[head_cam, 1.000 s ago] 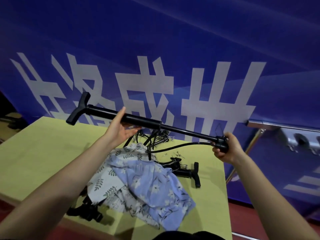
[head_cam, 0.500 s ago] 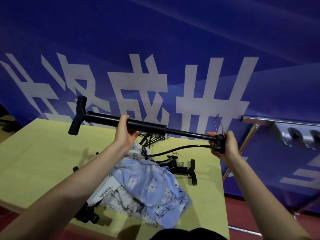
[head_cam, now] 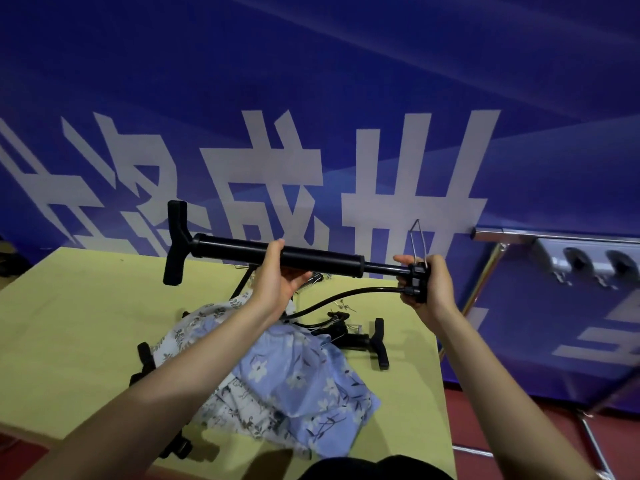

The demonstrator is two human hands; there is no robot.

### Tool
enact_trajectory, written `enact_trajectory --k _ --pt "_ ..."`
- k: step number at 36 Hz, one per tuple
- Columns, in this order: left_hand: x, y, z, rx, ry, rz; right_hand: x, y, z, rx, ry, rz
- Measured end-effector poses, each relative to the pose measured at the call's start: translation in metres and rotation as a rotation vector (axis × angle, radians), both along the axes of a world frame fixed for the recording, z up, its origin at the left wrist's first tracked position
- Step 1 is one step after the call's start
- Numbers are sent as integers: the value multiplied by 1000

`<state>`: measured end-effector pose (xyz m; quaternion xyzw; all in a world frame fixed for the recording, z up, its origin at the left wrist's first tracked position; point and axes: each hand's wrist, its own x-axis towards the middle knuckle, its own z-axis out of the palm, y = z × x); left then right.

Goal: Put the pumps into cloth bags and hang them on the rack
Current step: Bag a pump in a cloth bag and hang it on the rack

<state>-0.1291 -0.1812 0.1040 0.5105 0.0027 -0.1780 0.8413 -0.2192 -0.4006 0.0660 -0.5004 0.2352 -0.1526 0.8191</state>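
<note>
A blue banner (head_cam: 346, 81) with large white characters filled the wall behind a yellow-green table (head_cam: 69, 323). We held 1 black pump (head_cam: 277, 254) level in the air above the table's far edge, its T-handle (head_cam: 176, 242) pointing to 9 o'clock and its thin rod running toward 3 o'clock. Our left hand (head_cam: 277, 282) cupped the barrel from below, thumb up over its near side and fingers curled loosely under it. Our right hand (head_cam: 429, 285) gripped the base block at the rod's end, fingers wrapped round it. A thin wire loop (head_cam: 417, 237) stood up from that block at 12 o'clock, and a black hose (head_cam: 346, 297) curved out of it toward 8 o'clock, drooping to the table. Below the pump, at 6 o'clock, lay a heap of floral cloth bags (head_cam: 294, 382), pale blue and white. Another pump (head_cam: 367, 339) lay on the table just beside the heap at 3 o'clock, and further black parts (head_cam: 145, 362) poked out from under the cloth at 9 o'clock. A metal rack (head_cam: 554, 237) stood off the table at 3 o'clock, well apart from the held pump.
</note>
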Motion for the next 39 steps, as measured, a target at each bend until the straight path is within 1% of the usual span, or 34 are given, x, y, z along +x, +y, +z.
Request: enact_trajectory --k 3,6,11,14,17,19,20,22,24,26,27,28,30,31,35,36,39 --pt "-3 -7 2 0 -2 -5 0 9 -1 35 -61 -17" --pt "-5 -13 5 11 -7 -9 3 19 0 1 -77 -14" --pt "-8 -19 6 107 -57 -43 3 36 -4 -95 2 31" --pt "-8 -21 6 177 -73 -49 3 44 -5 -142 49 110" --pt "-6 -19 9 226 -68 -75 5 46 -7 -234 158 166" --pt "-4 -16 10 245 -50 -90 8 41 -15 -355 240 154" --pt "-3 -15 10 259 -42 -94 8 39 -17 -466 268 108" --pt "-2 -14 7 285 -30 -94 5 39 -18 -726 231 -25" --pt "-4 -15 3 299 -27 -92 -2 44 -15 -1013 115 -104" --pt "-6 -19 0 297 -35 -91 -7 50 -13 -1268 9 -25" --pt "-7 -21 0 300 -43 -86 -6 52 -14 -1356 3 44" --pt "-7 -22 1 319 -58 -80 -7 54 -14 -1399 27 107" --pt "-4 -23 2 358 -85 -91 -6 56 -12 -1328 98 181" --pt "-2 -23 2 356 -90 -113 -4 55 -10 -1228 121 197" --pt "2 -13 1 318 -122 -253 3 51 -9 -680 111 260" --pt "3 -10 0 322 -125 -252 4 52 -9 -591 107 260" --pt "6 -3 -4 351 -116 -167 5 55 -12 -378 87 228"
